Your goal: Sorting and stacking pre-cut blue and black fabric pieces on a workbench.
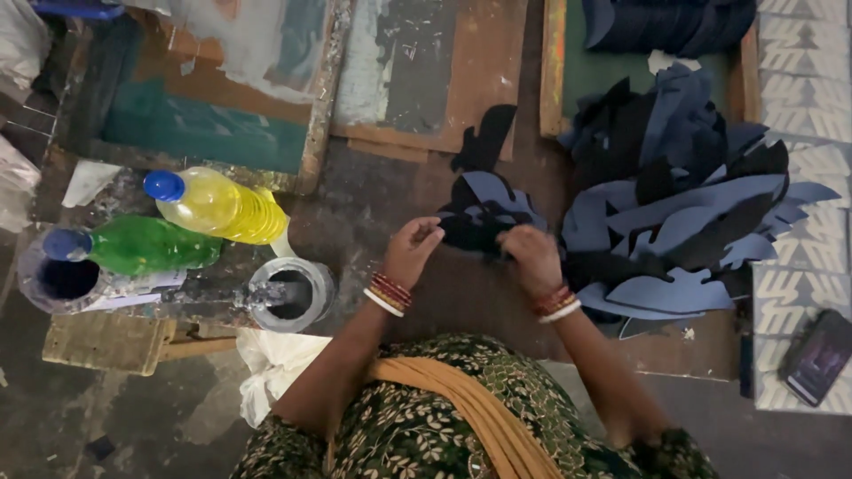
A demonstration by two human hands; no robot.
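The left hand (413,248) and the right hand (531,257) both grip a small bunch of dark blue and black cut fabric pieces (475,222), held between them just above the brown wooden board (470,293) in front of the person. The left grip is closed, with fingertips pinched on the left edge of the bunch; the right grip is closed over its right edge, fingers curled downward. Each wrist carries red and white bangles (388,293).

Immediately right of the right hand, a large loose pile of blue and black cut shapes (692,213) covers the right part of the board and reaches up to a green-faced wooden frame (555,62) at the far right edge. A further stack of dark pieces (674,22) lies inside that frame.

Left of the left hand, near the left edge of the board, stands an open grey metal tin with dark contents (291,293). Beyond it lie a yellow plastic bottle with a blue cap (222,206) and a green plastic bottle with a blue cap (133,246), both on their sides, touching. A second open tin (64,279) stands at the far left.

A dark mobile phone (818,357) lies on the patterned floor at the near right corner, well apart from both hands
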